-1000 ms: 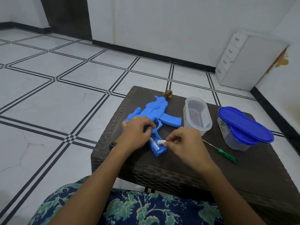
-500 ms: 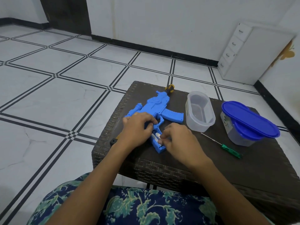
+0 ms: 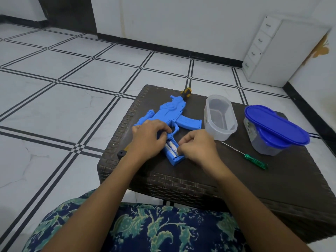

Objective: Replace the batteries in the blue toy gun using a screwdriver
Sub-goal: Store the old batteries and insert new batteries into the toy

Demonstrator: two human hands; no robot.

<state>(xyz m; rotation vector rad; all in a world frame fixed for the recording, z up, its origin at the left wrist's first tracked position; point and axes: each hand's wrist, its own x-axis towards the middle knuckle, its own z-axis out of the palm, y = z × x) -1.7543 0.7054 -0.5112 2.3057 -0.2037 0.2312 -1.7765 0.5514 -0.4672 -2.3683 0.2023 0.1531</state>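
The blue toy gun (image 3: 174, 111) lies flat on the dark wicker table (image 3: 236, 179), its grip pointing toward me with the battery compartment open. White batteries (image 3: 171, 149) lie inside that compartment. My left hand (image 3: 148, 137) grips the gun's body just above the grip, fingers curled over it. My right hand (image 3: 196, 146) has its curled fingertips pinching the nearer battery at the compartment's right side. The thin green-handled screwdriver (image 3: 254, 160) lies on the table to the right of my right hand, untouched.
An open clear plastic tub (image 3: 220, 117) stands right of the gun, and a tub with blue lids (image 3: 272, 131) stands further right. A yellow-and-black tool handle (image 3: 186, 91) pokes out behind the gun. A small black object (image 3: 121, 153) juts from the table's left edge.
My right hand carried a white battery from beside the grip into the open compartment and now holds it there. My left hand stayed on the gun.
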